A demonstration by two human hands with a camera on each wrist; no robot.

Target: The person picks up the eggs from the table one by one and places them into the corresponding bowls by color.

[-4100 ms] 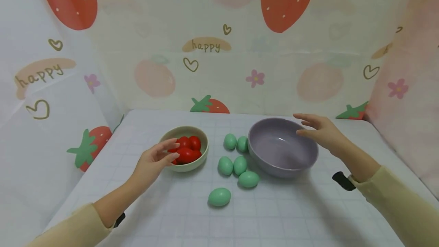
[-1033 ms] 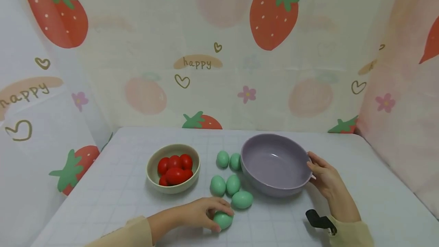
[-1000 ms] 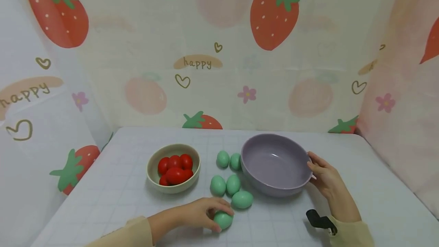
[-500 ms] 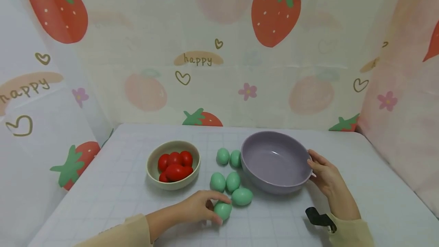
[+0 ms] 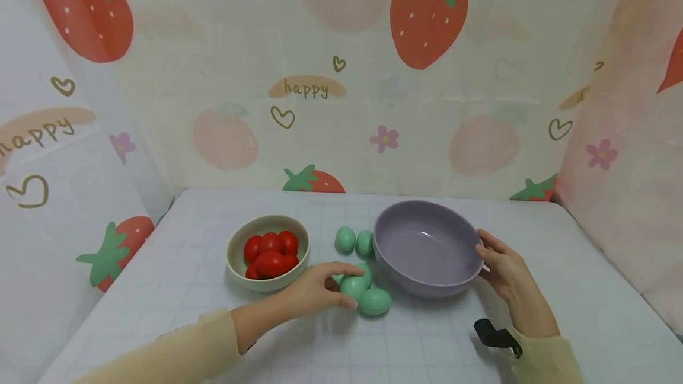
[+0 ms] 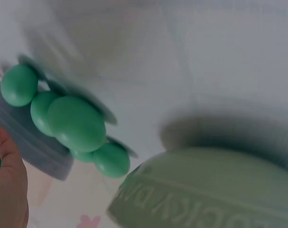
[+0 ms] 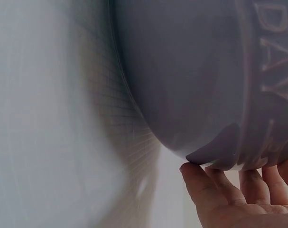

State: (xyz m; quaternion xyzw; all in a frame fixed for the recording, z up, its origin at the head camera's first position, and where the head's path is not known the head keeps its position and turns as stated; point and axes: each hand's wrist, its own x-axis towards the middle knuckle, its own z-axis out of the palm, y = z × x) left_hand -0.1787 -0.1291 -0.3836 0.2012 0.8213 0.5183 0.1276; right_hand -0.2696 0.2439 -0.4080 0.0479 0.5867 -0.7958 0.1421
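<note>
**Green egg raised in the left hand, over the cluster**

In the head view, I see the left hand's (image 5: 312, 292) thumb and fingertips pinching one green egg (image 5: 353, 287), the gap between them narrow and filled by it. Half a second ago this egg sat nearer the front of the table (image 5: 299, 354); now it has shifted back and up. I judge the pick-up done and the carry in progress, egg not yet set down. Just behind and beside it lie other green eggs (image 5: 374, 302); contact I cannot tell. Farther right, the right hand (image 5: 504, 265) grips the purple bowl (image 5: 421, 290) by its rim, thumb and fingers closed on it. To the left, the pale bowl (image 5: 267, 285) holds red eggs (image 5: 271, 264)
</note>
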